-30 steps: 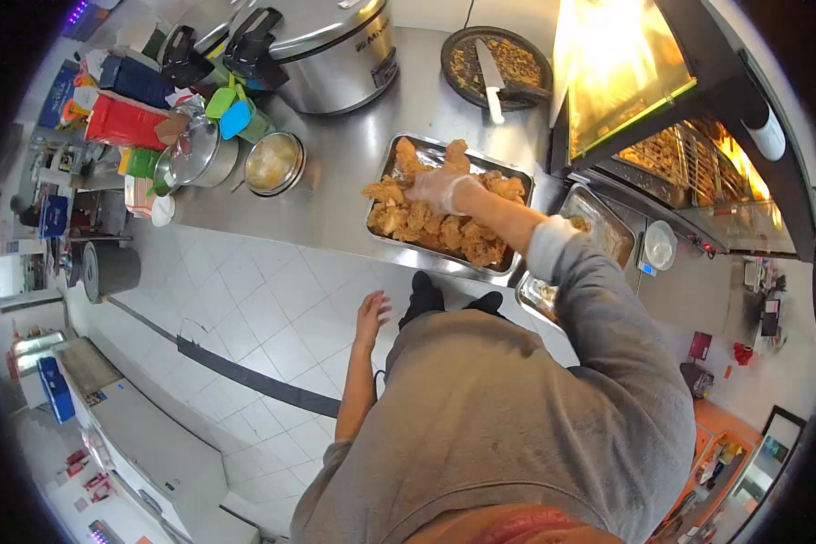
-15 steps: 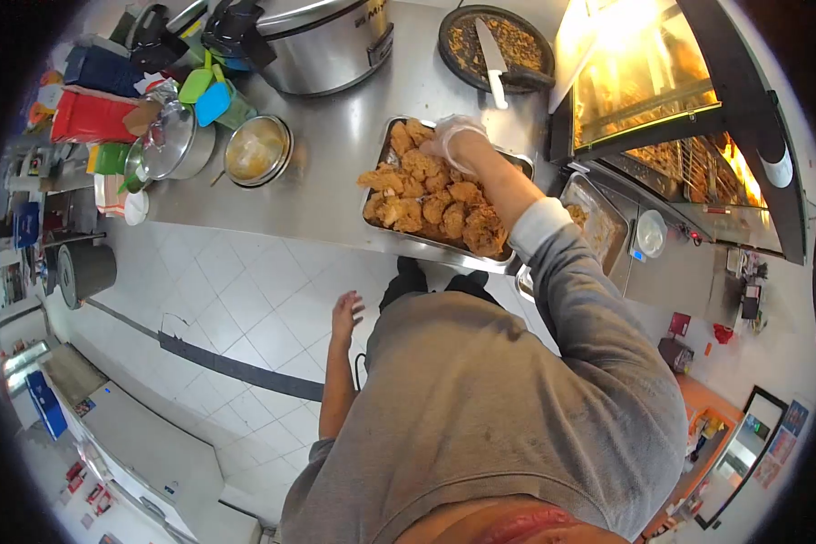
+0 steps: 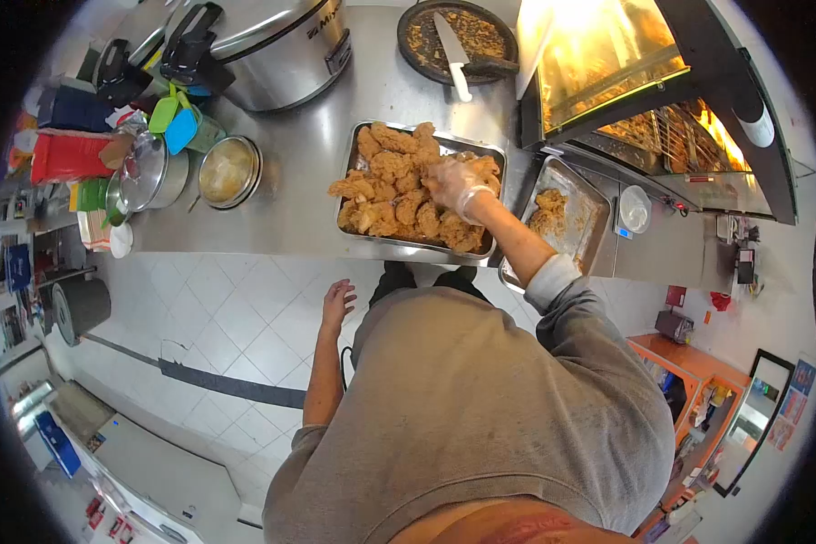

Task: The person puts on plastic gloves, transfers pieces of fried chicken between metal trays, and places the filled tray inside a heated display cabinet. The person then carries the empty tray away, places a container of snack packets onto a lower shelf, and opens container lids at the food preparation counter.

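A metal tray on the steel counter is heaped with browned, crusty fried chicken. My right hand, in a clear plastic glove, reaches into the right part of the heap. Its fingers are curled round a piece of fried chicken, and the glove partly hides the grip. My left hand is bare and hangs over the floor beside my body. Its fingers are apart and nothing is in them.
A second metal tray with crumbly pieces stands right of the chicken, below a lit glass-fronted oven. Behind lie a knife and a dark round pan. Large steel cookers and bowls occupy the left.
My right hand has moved from the tray's back edge forward onto the right part of the heap. The view has shifted, and more of the second tray shows. My left hand still hangs down.
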Demonstrator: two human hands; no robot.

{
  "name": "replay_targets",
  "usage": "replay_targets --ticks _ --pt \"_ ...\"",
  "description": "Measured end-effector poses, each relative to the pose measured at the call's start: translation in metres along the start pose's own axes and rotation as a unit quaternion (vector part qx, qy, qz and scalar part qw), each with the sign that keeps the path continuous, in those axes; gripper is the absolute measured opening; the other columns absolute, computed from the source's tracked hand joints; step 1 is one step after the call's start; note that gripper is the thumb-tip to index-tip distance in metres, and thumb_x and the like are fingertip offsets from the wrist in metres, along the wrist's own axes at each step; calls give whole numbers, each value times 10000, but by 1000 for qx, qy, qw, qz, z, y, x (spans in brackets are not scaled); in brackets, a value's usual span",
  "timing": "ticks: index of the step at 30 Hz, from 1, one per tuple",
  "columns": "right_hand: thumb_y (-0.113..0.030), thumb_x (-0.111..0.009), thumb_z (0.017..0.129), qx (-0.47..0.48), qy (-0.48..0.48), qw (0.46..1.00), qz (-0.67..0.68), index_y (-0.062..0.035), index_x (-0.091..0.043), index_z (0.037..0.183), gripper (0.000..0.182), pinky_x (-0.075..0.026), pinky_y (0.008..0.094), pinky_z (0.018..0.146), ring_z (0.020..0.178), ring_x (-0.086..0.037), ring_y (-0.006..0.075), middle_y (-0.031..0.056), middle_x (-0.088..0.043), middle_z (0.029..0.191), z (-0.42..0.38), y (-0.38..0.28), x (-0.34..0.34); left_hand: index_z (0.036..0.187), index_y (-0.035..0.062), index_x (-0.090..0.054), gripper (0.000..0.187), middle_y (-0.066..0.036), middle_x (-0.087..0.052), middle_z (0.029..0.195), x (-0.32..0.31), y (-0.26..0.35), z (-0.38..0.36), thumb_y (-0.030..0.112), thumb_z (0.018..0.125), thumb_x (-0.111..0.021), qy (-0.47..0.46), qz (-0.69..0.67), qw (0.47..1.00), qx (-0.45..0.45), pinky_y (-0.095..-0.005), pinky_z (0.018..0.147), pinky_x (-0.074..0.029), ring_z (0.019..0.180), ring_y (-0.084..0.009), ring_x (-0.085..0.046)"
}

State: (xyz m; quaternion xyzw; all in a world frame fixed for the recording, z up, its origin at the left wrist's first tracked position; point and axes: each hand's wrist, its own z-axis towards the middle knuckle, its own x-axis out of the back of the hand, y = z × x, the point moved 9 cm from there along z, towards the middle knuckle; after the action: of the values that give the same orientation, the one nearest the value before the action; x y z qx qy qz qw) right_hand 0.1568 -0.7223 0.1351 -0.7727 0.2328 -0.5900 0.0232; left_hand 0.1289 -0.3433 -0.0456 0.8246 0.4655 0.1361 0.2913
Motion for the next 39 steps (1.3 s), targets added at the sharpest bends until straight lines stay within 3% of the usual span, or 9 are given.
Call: replay_targets --ticks 6,9,12,15,19,25,30,33,39 --pt "-242 -711 669 -39 58 952 297 -81 -638 986 364 -485 287 735 846 -606 172 86 -642 912 -11 51 51 1186 134 -517 405 -48 -587 1098 1 -7 -9 405 885 -533 25 -10 1000 10 -343 756 -446 925 -167 -554" --pt "-266 -729 664 -19 208 943 258 -75 -619 1021 419 -484 282 741 860 -601 169 78 -644 925 2 84 78 1192 132 -512 423 -52 -585 1107 0 -17 -15 419 883 -531 29 -9 999 22 -343 761 -444 937 -173 -554" --pt "-287 -750 656 -155 155 926 308 -63 -602 1048 475 -486 303 765 880 -605 196 112 -645 956 25 126 63 1195 130 -510 431 -54 -582 1116 -4 -24 -17 426 884 -525 27 -14 999 25 -344 763 -442 943 -178 -554" --pt "-308 -762 651 -155 44 970 183 -51 -602 1027 482 -485 336 769 883 -610 230 137 -641 961 34 134 24 1195 130 -510 429 -52 -580 1119 -10 -24 -22 426 886 -521 31 -17 999 21 -343 761 -441 941 -180 -555" --pt "-386 -731 690 -118 95 972 182 -33 -603 1070 535 -477 342 786 886 -618 258 154 -647 963 36 142 17 1196 135 -508 427 -50 -581 1112 -11 -35 -30 427 885 -521 40 -37 998 16 -340 754 -440 937 -174 -555" --pt "-517 -556 807 -198 2 974 115 -7 -639 1011 555 -460 363 825 892 -627 278 181 -648 979 52 159 6 1187 145 -513 427 -43 -583 1103 -16 -62 -36 436 876 -533 37 -31 998 51 -336 750 -439 929 -167 -556" --pt "-460 -487 866 -187 -16 980 69 -6 -634 988 493 -434 400 867 994 -574 360 226 -621 1004 41 143 24 1191 145 -512 422 -45 -577 1123 -22 -55 -35 432 882 -522 34 -19 998 43 -347 766 -436 947 -176 -553" --pt "-468 -484 863 -134 99 986 29 -26 -598 1078 505 -431 389 877 1006 -576 334 216 -618 1019 -4 106 75 1215 141 -498 417 -60 -562 1165 -24 -46 -32 413 899 -494 28 -11 999 40 -358 793 -430 993 -196 -545" --pt "-387 -654 753 54 43 998 -1 -65 -577 1072 459 -418 415 896 1058 -540 342 165 -623 1023 -61 30 22 1203 140 -504 410 -52 -572 1138 -34 -43 -26 413 897 -498 18 10 999 44 -345 770 -434 965 -181 -553"
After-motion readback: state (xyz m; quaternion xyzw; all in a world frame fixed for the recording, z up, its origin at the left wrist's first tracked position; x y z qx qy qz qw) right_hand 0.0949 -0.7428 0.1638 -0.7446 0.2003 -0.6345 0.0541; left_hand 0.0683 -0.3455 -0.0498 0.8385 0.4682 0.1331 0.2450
